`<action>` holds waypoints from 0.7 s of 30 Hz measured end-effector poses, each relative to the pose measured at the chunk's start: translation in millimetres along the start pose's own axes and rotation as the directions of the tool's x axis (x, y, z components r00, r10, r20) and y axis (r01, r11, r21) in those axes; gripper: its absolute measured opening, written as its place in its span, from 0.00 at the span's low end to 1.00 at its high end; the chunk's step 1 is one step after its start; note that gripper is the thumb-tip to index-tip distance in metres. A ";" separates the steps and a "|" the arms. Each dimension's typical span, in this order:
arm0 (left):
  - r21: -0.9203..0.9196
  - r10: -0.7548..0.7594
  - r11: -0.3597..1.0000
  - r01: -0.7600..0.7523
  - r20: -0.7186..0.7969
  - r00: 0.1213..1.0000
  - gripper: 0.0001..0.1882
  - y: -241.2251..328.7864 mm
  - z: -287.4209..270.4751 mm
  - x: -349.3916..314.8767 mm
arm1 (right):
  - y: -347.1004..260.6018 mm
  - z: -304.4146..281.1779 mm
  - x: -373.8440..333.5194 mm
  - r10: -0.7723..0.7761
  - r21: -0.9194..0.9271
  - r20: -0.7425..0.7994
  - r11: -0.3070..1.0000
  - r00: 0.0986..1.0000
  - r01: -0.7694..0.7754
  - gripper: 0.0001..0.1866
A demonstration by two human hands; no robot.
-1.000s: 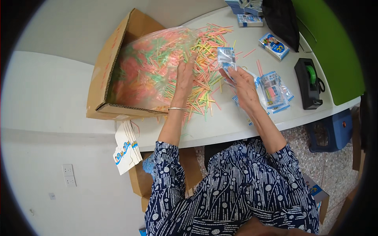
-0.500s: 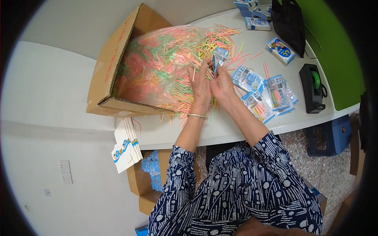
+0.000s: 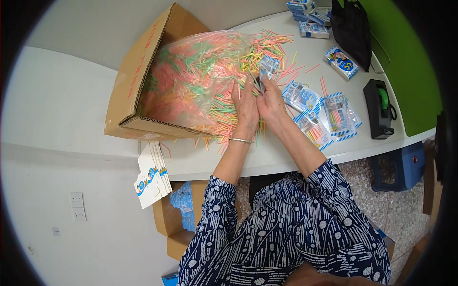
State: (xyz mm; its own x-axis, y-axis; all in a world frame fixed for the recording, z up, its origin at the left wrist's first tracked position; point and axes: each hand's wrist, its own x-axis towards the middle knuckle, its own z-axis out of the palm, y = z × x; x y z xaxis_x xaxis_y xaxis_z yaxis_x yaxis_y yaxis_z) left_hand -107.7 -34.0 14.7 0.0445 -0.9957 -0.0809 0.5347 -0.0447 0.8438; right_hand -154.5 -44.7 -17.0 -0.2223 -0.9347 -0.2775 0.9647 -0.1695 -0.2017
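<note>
My right hand (image 3: 272,102) is closed on a small blue-and-white plastic packet (image 3: 269,65), held up beside the heap. Close against it, my left hand (image 3: 245,108) has its fingers curled around a few thin coloured sticks (image 3: 258,86); its fingertips sit near the packet's lower edge and are partly hidden. Around both hands lies a loose heap of pink, green and yellow sticks (image 3: 222,106). It spills from a clear plastic bag (image 3: 205,52) inside a tipped cardboard box (image 3: 129,81). Right of my hands lie packets with sticks showing inside (image 3: 313,127) and a blue-and-white packet (image 3: 300,95).
A black tape dispenser (image 3: 378,109) with green tape stands at the table's right. Behind it are a small printed box (image 3: 341,63), stacked boxes (image 3: 301,9) and a black bag (image 3: 352,33). Folded white cartons (image 3: 153,178) hang at the front left edge. A blue stool (image 3: 400,167) stands below.
Both hands stay over the heap, with the packet still in the right one. The packet has turned and tilted slightly, and the left fingers have shifted a little. The whole view has moved slightly.
</note>
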 end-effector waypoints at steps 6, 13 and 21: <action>-0.089 0.003 0.996 0.013 0.184 0.983 0.19 0.6 -20.1 22.9 | -2.0 3.6 -4.3 -0.004 -0.066 0.086 0.998 0.996 0.010 0.10; 0.138 0.066 0.987 -0.080 0.100 0.993 0.17 15.4 -43.7 49.6 | -26.5 -0.1 -11.1 -0.078 -0.353 0.154 0.927 0.985 0.129 0.15; 0.358 -0.044 0.931 -0.070 0.302 0.952 0.24 28.3 -62.5 55.6 | -71.8 -12.5 -34.7 0.065 -0.719 0.241 0.683 0.968 0.133 0.10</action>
State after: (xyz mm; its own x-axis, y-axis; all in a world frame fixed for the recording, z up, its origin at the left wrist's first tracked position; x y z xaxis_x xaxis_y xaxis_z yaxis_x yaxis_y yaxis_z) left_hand -37.3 -85.6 0.9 -0.2357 -0.9707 0.0457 0.1922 -0.0005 0.9814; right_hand -217.8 3.8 -4.6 -0.1188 -0.9914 -0.0558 0.5273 -0.0153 -0.8496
